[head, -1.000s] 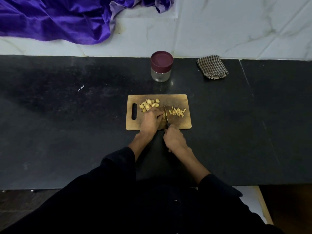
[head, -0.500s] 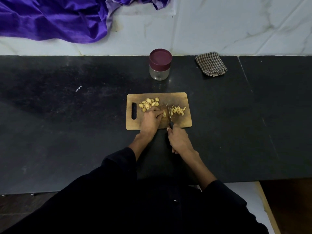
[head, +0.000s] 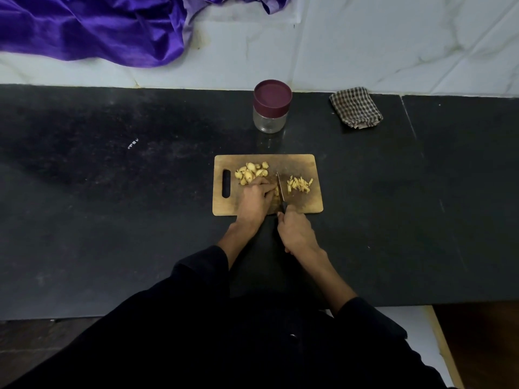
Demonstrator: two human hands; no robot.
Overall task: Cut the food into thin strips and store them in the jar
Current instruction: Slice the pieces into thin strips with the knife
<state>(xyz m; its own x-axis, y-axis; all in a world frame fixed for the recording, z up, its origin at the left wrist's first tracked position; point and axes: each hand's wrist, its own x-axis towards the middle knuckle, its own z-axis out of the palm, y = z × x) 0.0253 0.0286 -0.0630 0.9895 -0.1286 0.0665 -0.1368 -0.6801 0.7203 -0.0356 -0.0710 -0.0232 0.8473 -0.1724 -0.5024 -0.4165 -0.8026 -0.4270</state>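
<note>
A wooden cutting board [head: 306, 204] lies on the black counter. A pile of pale yellow food pieces [head: 251, 172] sits on its left half and a small heap of cut strips [head: 299, 184] on its right. My left hand [head: 257, 199] pins a piece of food against the board with curled fingers; the piece is mostly hidden. My right hand [head: 296, 233] grips the dark handle of a knife [head: 280, 189], whose blade stands just right of my left fingertips. A glass jar [head: 271, 106] with its maroon lid on stands behind the board.
A folded checked cloth [head: 356, 107] lies at the back right of the black counter [head: 112, 220]. Purple satin fabric [head: 92, 26] drapes over the white marble ledge at the back left. The counter's front edge runs just before my body.
The knife blade has shifted slightly from stroke to stroke beside my left fingertips. My right hand moved a little back toward me. The piles look the same.
</note>
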